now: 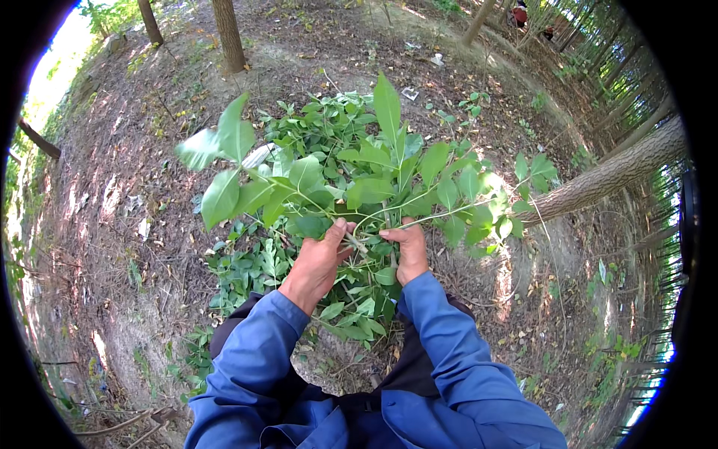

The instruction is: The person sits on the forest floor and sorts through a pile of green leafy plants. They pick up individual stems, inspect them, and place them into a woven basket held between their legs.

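Observation:
My left hand (318,259) grips leafy green stems, its thumb pressed along them near their cut ends. Large leaves (221,193) fan out from these stems to the upper left. Close beside it, my right hand (409,247) is closed around another leafy branch (463,210), whose foliage spreads up and to the right. The stems cross between the two hands. Beneath and beyond them lies a heap of cut leafy branches (325,123) on the ground, with more greenery (252,269) by my left knee. Leaves hide parts of my fingers.
A leaning tree trunk (606,168) rises at the right. Two upright trunks (229,36) stand at the far left. Dry leaves and twigs litter the soil (168,269), along with white scraps (437,59). A red object (519,15), unclear, shows far off at the top right.

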`<state>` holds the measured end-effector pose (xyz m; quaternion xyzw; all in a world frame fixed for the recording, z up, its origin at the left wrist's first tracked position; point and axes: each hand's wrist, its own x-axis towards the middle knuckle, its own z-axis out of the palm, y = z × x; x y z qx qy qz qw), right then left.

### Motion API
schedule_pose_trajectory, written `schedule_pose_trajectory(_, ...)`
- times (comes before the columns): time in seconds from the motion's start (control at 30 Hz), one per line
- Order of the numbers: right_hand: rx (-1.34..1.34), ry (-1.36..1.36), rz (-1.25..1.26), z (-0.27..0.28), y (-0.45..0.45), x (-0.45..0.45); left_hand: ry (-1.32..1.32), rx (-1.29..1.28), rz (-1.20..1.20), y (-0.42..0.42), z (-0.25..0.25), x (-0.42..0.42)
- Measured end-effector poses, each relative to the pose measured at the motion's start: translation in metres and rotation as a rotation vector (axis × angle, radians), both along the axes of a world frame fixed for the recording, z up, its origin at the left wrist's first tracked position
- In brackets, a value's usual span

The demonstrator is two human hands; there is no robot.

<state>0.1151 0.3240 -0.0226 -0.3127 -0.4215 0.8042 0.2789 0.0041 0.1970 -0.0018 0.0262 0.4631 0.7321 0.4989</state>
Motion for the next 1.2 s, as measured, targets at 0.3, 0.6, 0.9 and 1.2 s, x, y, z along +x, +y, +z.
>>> schedule_pose_trajectory(0.3,0.046,0.04,-0.037,0.012,0.0,-0.003,0.035,0.092,-0.052,-0.005,0.008,-0.002)
schedule_pose_trajectory(0.6,-0.013,0.073,-0.249,0.01,0.044,0.024,0.109,0.053,-0.167,-0.018,0.01,-0.018)
schedule_pose_trajectory(0.9,0.039,0.024,-0.495,0.01,0.064,0.041,0.276,-0.052,0.182,-0.04,0.027,-0.086)
schedule_pose_trajectory(1.2,0.028,0.182,-0.312,0.013,0.021,0.064,0.4,0.023,0.015,-0.051,0.014,-0.076)
